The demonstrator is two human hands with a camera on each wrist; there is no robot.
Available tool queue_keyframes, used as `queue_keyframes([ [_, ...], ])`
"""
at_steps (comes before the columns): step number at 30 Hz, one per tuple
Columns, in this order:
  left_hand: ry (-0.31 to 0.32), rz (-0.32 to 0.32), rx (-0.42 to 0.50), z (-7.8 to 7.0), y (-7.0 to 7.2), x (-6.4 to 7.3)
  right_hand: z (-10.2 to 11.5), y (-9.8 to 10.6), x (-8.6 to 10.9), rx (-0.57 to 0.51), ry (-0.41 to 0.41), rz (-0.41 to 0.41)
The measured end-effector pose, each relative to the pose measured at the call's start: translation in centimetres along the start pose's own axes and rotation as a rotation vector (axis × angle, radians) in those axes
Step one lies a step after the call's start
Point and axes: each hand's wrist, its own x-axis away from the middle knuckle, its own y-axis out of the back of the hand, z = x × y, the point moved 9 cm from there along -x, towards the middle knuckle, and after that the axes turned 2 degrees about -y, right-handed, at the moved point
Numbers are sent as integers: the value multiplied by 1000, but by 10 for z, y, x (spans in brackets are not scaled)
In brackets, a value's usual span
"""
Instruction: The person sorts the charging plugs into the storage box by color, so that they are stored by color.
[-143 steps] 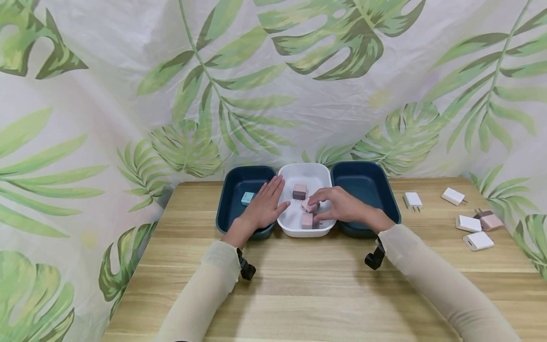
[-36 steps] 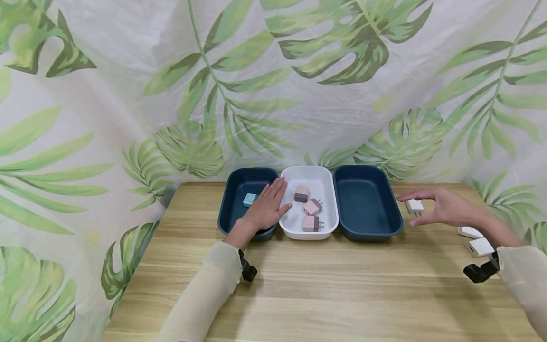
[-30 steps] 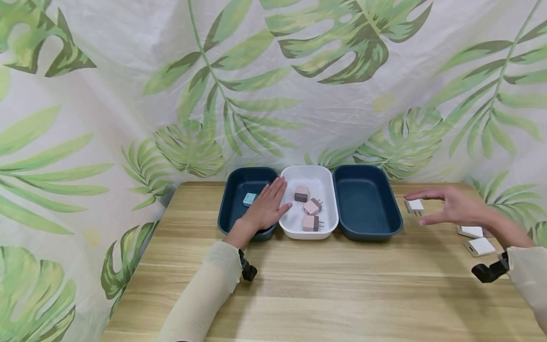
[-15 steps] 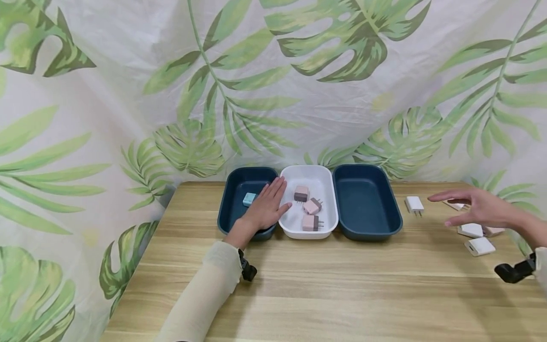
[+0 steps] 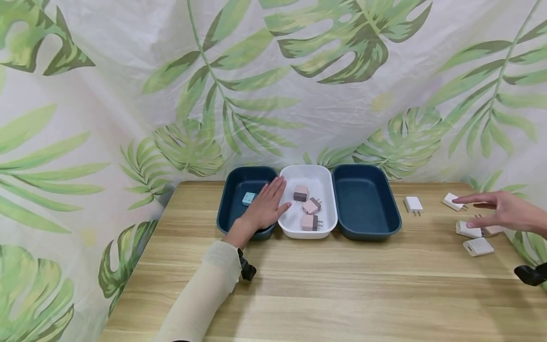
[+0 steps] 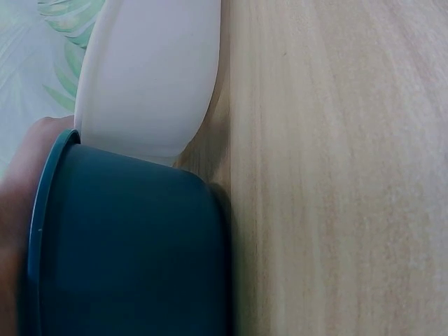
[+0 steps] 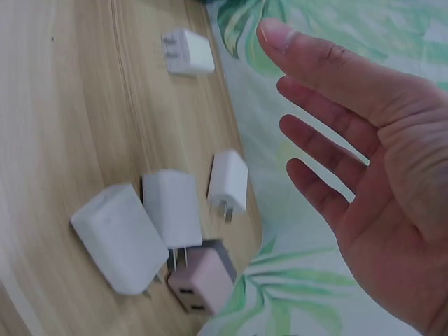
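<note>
My left hand (image 5: 262, 206) lies with straight fingers across the right side of the left dark blue tray (image 5: 222, 209), its fingertips at the rim of the white tray (image 5: 288, 230). A light blue charger plug (image 5: 248, 198) sits in that blue tray, partly behind the hand. Three pink-and-brown charger plugs (image 5: 311, 223) lie in the white tray. At the right, my right hand (image 5: 508, 211) hovers with fingers spread and holds nothing. Below and around it are several white charger plugs (image 7: 119, 238) and a pink-and-brown charger plug (image 7: 203, 276), partly covered in the head view.
Another dark blue tray (image 5: 367, 204) with a bare floor stands right of the white one. One white charger (image 5: 413, 205) lies just beyond it. The wooden table (image 5: 299, 285) ends at a leaf-print cloth (image 5: 256, 95) behind and at both sides.
My right hand moved from the white tray, where it touched a pink-and-brown charger, past the right blue tray to above the chargers at the right. The left hand stayed put.
</note>
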Motion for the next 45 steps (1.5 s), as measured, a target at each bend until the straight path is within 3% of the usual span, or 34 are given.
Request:
queue_keyframes([
  [7,0,4,2,1,-2,-1,-18,-1,8,-65,-12,27],
  [23,-12,-5,-1,4,-4,-3,-60,-12,19,-95,-25,-11],
  [32,-1,2,-6,4,-6,-3,-73,-7,21,-14,15,-77],
  [45,10,15,5,5,-7,-3,-88,-10,25,11,-44,-87],
])
